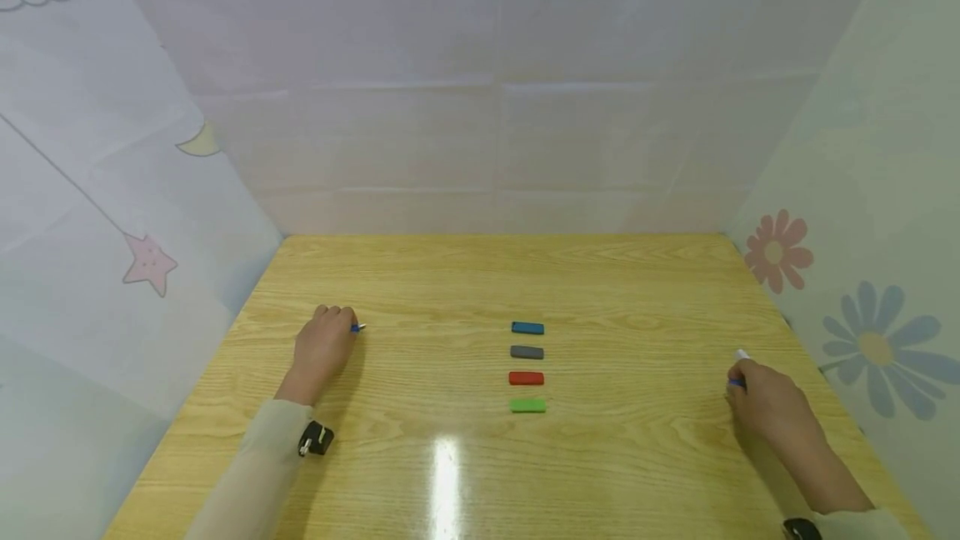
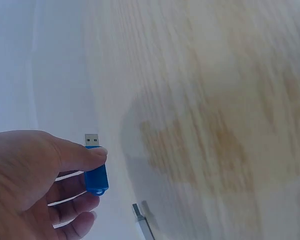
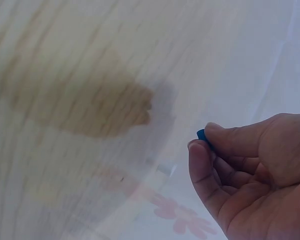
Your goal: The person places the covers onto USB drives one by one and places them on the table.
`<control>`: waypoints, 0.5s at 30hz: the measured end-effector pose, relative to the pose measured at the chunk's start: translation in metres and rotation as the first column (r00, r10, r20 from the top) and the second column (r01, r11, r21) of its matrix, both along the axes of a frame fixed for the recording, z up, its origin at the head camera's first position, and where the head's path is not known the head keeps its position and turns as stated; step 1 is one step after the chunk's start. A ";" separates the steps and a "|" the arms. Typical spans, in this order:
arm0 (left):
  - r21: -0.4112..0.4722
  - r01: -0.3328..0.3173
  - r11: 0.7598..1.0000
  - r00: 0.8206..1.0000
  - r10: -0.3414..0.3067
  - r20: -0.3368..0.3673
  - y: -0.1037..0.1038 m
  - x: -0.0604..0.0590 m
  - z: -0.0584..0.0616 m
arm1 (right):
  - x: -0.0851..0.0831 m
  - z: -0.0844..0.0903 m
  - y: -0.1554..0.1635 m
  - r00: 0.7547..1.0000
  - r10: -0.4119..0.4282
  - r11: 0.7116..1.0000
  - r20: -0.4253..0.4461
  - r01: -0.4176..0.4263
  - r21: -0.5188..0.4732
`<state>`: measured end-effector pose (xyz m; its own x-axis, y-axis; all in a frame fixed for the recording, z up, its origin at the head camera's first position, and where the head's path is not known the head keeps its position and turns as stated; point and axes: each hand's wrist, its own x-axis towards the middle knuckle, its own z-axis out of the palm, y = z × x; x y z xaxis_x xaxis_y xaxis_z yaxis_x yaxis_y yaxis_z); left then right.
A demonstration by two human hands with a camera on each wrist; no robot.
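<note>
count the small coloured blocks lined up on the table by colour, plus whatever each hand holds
blue block: 1
grey block: 1
red block: 1
green block: 1
blue usb stick, pinched in the left hand: 1
small blue and white item, kind unclear, pinched in the right hand: 1
total: 6

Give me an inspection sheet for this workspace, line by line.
Surface: wooden table, with glare near the front.
Job's things: blue USB stick, plug bare; small blue and white item, hard to identify.
Clutter: blue block, grey block, red block, green block, in one column.
Hands: left hand pinches the stick; right hand pinches the small item.
Cables: nothing seen.
Surroundings: patterned sheets on three sides.
</note>
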<state>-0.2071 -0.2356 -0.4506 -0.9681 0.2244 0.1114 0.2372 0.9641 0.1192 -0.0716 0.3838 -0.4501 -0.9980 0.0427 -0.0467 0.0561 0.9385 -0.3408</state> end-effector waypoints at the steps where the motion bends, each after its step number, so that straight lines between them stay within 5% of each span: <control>1: 0.001 0.003 1.000 1.000 -0.003 -0.004 0.002 0.000 0.001 | 0.000 0.000 -0.001 1.000 0.003 1.000 -0.007 -0.003 0.000; 15: 0.047 0.104 0.994 0.990 -0.099 -0.102 0.031 0.015 0.011 | -0.003 0.008 -0.024 0.999 0.010 0.999 -0.048 -0.012 -0.038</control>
<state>-0.1922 -0.2049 -0.4398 -0.9243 0.3121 0.2197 0.3463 0.9277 0.1393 -0.0745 0.3603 -0.4417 -0.9995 0.0306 -0.0007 0.0285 0.9250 -0.3788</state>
